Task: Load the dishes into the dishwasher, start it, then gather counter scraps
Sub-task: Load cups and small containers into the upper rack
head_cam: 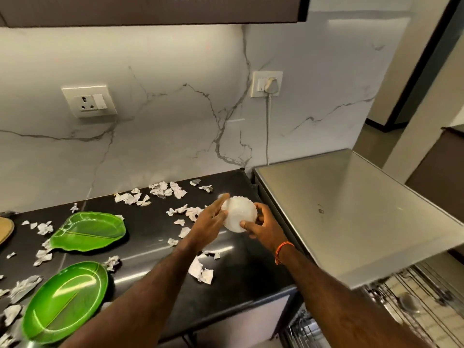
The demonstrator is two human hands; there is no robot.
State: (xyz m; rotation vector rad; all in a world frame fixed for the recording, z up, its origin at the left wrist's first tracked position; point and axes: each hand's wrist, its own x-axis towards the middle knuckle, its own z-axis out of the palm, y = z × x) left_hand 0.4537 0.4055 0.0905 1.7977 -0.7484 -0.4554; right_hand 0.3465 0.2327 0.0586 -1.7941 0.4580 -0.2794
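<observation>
Both my hands are on a white bowl point(239, 217), holding it above the black counter point(155, 237), near its right end. The bowl is tipped, ribbed outside facing me. My left hand point(211, 219) lies along the bowl's left side, fingers mostly straight, fingertips reaching past the rim. My right hand point(263, 227) grips the bowl from the right, thumb and fingers curled round the lower edge. There is an orange thread band point(282, 249) on my right wrist.

Two green leaf-shaped plates sit on the counter to the left: far plate point(88, 231) further back, near plate point(65, 301) close to the front edge, apart from each other. Torn paper scraps point(160, 192) are scattered across the counter, around both plates and below the bowl; a bigger piece point(202, 271) lies near the front between my forearms.

Right of the counter is the dishwasher's steel top point(351, 217). Below it, at lower right, a wire rack point(411, 305) is out, something metal lying in it, too blurry to name.

On the marble wall behind are a socket point(89, 101) on the left and a second socket with a plug point(270, 85) in it, cord hanging down.
</observation>
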